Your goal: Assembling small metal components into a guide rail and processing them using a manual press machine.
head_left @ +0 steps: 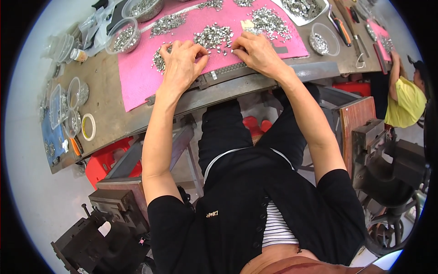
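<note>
My left hand is over the pink mat, thumb and forefinger closed together at the edge of a pile of small silvery metal pieces. What its fingertips hold, if anything, is too small to make out. Across that pile, my right hand has its thumb and fingertips pinched on a tiny silvery piece. Just below both hands, a slotted metal bar lies along the table's front edge, with a row of small pieces in it. Another heap is partly hidden behind my left hand.
Further heaps of metal pieces are spread over the mat. Clear tubs stand to the left, another round tub to the right near orange-handled pliers. A tape roll lies at left. A person in yellow works at far right.
</note>
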Demonstrator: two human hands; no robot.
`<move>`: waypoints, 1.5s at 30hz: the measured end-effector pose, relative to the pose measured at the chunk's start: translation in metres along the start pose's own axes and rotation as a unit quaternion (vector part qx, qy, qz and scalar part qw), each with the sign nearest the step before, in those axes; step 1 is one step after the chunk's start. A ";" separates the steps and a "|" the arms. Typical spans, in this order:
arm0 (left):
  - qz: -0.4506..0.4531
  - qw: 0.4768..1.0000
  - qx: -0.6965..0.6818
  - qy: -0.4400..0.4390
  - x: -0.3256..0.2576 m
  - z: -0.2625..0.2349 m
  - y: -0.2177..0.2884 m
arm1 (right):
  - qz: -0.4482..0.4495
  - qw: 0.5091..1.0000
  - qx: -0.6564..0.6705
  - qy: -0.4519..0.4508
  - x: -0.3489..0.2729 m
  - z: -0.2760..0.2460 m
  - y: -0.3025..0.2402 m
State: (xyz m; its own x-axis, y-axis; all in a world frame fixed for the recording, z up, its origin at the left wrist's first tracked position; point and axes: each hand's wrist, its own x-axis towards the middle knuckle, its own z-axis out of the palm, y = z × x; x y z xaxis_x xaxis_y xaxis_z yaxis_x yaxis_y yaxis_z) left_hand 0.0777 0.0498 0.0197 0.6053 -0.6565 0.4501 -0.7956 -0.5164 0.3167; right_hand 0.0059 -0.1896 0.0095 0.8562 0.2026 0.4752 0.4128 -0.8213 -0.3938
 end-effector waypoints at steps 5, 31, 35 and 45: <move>0.003 0.999 -0.023 0.036 -0.007 -0.002 0.013 | -0.025 1.000 -0.016 -0.009 0.001 -0.001 0.001; -0.018 0.992 -0.077 0.100 -0.045 0.017 0.048 | 0.015 0.995 0.081 0.064 -0.023 0.003 -0.035; -0.028 0.990 -0.090 0.109 -0.044 0.019 0.047 | 0.049 0.996 0.058 0.053 -0.011 0.005 -0.028; -0.081 0.989 -0.025 0.119 -0.024 0.008 0.031 | 0.016 0.997 -0.056 0.044 0.007 0.017 -0.017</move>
State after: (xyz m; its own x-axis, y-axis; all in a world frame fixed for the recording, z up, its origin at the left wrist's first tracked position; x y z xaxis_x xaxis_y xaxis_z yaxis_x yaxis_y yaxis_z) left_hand 0.0387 0.0454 0.0114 0.7068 -0.4162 0.5721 -0.6925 -0.5724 0.4392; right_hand 0.0106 -0.1651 0.0063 0.8360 0.1308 0.5329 0.3436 -0.8820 -0.3225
